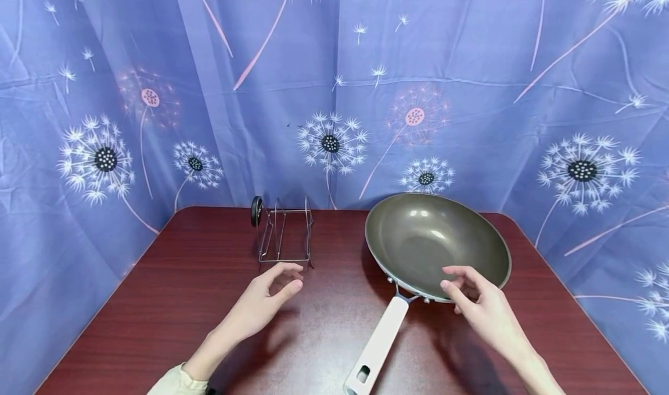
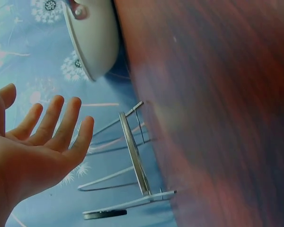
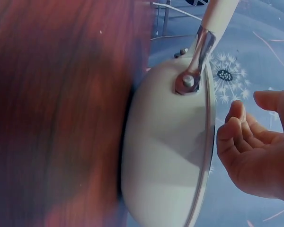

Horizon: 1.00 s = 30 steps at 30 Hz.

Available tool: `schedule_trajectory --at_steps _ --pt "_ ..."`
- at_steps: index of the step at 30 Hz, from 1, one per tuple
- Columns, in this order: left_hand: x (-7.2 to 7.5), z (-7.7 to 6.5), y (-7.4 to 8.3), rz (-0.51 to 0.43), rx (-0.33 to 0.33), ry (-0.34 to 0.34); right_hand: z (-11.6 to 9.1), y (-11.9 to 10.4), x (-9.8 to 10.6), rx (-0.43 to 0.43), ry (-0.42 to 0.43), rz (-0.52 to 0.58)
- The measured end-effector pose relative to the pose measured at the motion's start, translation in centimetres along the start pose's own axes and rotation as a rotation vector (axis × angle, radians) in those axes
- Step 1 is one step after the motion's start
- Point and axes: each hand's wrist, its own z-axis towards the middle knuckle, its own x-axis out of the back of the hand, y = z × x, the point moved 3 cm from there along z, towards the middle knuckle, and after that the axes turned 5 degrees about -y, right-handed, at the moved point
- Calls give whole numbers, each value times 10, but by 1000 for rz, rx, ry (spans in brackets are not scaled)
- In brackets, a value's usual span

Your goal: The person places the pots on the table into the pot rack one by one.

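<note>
A large frying pan with a dark inside and a pale outer wall sits on the right of the table. Its white handle points toward the front edge. My right hand hovers by the pan's near right rim, fingers loosely bent, nothing between them. A wire rack with a black round piece on its left end stands at the back left. Just in front of that rack is my left hand, relaxed and holding nothing; its spread fingers show in the left wrist view.
The dark red wooden table has rounded back corners. A blue curtain with dandelion prints hangs around its back and both sides. The pan handle lies between the two hands.
</note>
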Motion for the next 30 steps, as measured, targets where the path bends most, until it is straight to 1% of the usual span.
schedule_trajectory --at_steps 5,10,13,17,20,25,30 --pt "-8 -2 3 -68 6 -51 -1 -1 -8 -8 -54 51" --pt "-19 -2 5 -203 8 -113 -4 -4 -16 -50 -118 119" --pt "-26 -2 8 -275 -18 -155 -6 -6 -21 -73 -153 153" --pt "-34 -3 14 -315 -33 -199 -7 -5 -30 -104 -197 185" --pt "-42 -5 16 -351 -19 -230 -8 -6 -35 -127 -229 209" --pt "-56 -9 19 -418 -9 -285 -11 -10 -42 -150 -268 242" --pt "-68 -11 25 -481 -3 -338 -13 -14 -48 -176 -309 274"
